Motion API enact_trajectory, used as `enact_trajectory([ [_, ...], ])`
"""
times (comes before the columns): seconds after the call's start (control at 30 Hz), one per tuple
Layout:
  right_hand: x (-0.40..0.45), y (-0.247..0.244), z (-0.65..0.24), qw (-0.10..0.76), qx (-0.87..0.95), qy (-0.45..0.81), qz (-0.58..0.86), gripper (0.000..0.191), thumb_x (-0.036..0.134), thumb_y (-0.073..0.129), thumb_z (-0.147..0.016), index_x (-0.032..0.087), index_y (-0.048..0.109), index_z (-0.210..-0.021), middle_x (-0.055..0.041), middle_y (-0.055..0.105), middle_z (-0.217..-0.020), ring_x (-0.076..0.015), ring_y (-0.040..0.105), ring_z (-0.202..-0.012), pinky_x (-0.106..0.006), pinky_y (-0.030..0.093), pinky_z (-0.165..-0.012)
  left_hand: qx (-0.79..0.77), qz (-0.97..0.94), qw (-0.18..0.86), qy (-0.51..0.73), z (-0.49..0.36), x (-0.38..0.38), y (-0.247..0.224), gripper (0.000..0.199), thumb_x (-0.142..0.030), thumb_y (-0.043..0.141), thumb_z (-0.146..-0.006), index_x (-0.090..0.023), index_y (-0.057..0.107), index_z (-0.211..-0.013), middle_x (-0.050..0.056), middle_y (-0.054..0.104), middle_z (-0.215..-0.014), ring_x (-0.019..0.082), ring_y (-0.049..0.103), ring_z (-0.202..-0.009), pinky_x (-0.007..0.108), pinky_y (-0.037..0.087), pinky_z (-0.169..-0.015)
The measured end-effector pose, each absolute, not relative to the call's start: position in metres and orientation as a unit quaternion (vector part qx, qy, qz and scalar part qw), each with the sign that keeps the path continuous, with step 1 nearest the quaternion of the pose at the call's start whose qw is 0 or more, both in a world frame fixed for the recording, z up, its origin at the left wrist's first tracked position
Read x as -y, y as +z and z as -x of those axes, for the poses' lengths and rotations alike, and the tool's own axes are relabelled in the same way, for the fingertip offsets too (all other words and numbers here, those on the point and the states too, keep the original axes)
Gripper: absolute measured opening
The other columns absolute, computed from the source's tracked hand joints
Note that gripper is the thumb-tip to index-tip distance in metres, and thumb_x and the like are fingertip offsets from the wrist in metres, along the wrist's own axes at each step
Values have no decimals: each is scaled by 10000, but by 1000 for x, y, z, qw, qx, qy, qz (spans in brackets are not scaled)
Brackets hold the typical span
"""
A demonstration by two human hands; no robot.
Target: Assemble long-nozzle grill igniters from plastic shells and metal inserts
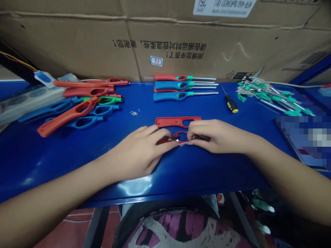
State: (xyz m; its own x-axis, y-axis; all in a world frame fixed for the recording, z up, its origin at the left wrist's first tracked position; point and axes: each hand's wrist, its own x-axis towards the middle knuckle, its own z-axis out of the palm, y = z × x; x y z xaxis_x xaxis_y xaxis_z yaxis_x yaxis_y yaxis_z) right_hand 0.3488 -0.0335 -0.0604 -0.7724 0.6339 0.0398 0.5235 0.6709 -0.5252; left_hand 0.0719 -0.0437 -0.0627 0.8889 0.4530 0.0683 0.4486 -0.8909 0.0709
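Note:
Near the front of the table, my left hand [141, 151] is closed on the handle end of a red lighter shell half [183, 133]. A black and silver part [176, 138] lies in the shell by its thumb and fingertips. My right hand [217, 136] pinches at the other end of the same shell, beside its trigger loop; its fingertips hide the exact contact, and something dark shows under the palm. Just behind both hands lies a second red shell half [168, 121], its inner side up.
Assembled lighters [172, 96] lie in a row at the back. Loose shells [68, 117] are piled left beside a power strip [31, 100]. Small screws [133, 113], a screwdriver [230, 103] and metal tubes with green parts [276, 96] lie around. A cardboard box [90, 48] stands behind.

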Motion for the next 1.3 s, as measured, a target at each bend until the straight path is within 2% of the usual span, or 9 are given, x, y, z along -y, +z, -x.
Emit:
enact_trajectory([
  [0.27, 31, -61, -347, 147, 886, 267, 349, 48, 218, 633, -921, 181, 623, -893, -1, 625, -796, -103, 490, -636, -235, 365, -590, -230, -973, 13, 29, -70, 44, -62, 464, -205, 481, -976, -276, 542, -1430, 110, 591, -1313, 280, 559, -1051, 412, 496, -821],
  [0.33, 31, -61, -347, 147, 886, 276, 343, 38, 198, 620, -929, 181, 646, -907, -16, 655, -842, -110, 538, -685, -236, 401, -631, -231, -972, 10, 28, -71, 44, -62, 464, -201, 479, -975, -280, 546, -1428, 109, 593, -1311, 280, 560, -1055, 409, 497, -822],
  [0.5, 31, -58, -348, 145, 901, 272, 305, 150, 204, 560, -968, 191, 709, -958, -61, 693, -965, -162, 631, -889, -284, 471, -818, -231, -972, 13, 38, -71, 45, -62, 460, -203, 482, -976, -279, 547, -1425, 109, 591, -1315, 277, 561, -1071, 401, 503, -831],
  [0.87, 36, -49, -354, 113, 920, 242, 286, 209, 238, 607, -933, 207, 750, -1083, -56, 684, -997, -147, 628, -815, -269, 463, -746, -237, -970, 32, 41, -73, 45, -62, 453, -181, 484, -964, -265, 565, -1402, 112, 594, -1289, 286, 551, -1082, 425, 503, -855],
  [1.0, 38, -49, -353, 116, 921, 232, 291, 197, 239, 583, -948, 205, 756, -1036, -49, 699, -967, -143, 633, -792, -270, 463, -740, -238, -970, 33, 42, -72, 45, -61, 434, -193, 443, -991, -268, 576, -1398, 110, 604, -1291, 281, 553, -1076, 424, 498, -851],
  [1.17, 32, -55, -354, 178, 914, 189, 313, 220, 268, 539, -989, 185, 726, -907, -65, 675, -977, -145, 629, -819, -274, 466, -738, -239, -969, 25, 50, -72, 45, -62, 441, -186, 430, -1001, -266, 561, -1414, 110, 600, -1321, 278, 564, -1086, 430, 498, -852],
  [1.23, 23, -56, -362, 218, 900, 127, 355, 185, 292, 564, -978, 198, 712, -918, -61, 669, -979, -158, 631, -841, -286, 466, -738, -240, -969, 29, 59, -72, 44, -64, 436, -183, 436, -1003, -269, 559, -1412, 106, 602, -1320, 275, 566, -1094, 427, 502, -854],
  [1.3, 11, -55, -378, 254, 865, 34, 431, 177, 335, 606, -945, 202, 678, -853, -60, 657, -945, -186, 622, -847, -305, 453, -712, -240, -967, 35, 71, -71, 43, -66, 426, -182, 435, -1008, -271, 558, -1407, 100, 604, -1315, 269, 572, -1092, 422, 506, -856],
])
